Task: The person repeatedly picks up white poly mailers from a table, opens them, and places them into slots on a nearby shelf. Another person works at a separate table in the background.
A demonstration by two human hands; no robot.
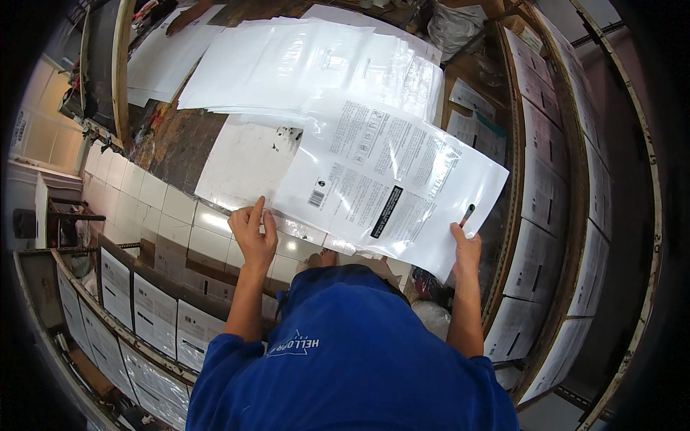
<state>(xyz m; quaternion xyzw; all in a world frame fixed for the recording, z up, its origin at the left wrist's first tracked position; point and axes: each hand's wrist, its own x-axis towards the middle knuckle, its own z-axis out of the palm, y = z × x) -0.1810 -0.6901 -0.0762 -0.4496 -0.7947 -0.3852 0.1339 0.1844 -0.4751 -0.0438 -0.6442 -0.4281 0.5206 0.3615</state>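
Observation:
A large glossy white plastic sheet [352, 179] printed with small black text, a barcode and a black bar spans the space before me. Its right part is tilted up by my right hand [466, 251], which is closed on the lower right edge. A black-tipped marker [468, 212] sticks up from the same hand. My left hand [254, 233] is apart from the sheet, near its lower left corner, index finger and thumb raised and spread, nothing in it. Under the sheet's left side lies a plain white board [241, 169] with dark smudges.
A thick stack of glossy white sheets [280, 65] covers the far table. Another person's hand [185, 18] rests at the far left. Racks of printed sheets [535, 262] stand close on my right, with another rack of sheets [153, 309] behind my left arm. A wooden post [122, 72] rises at left.

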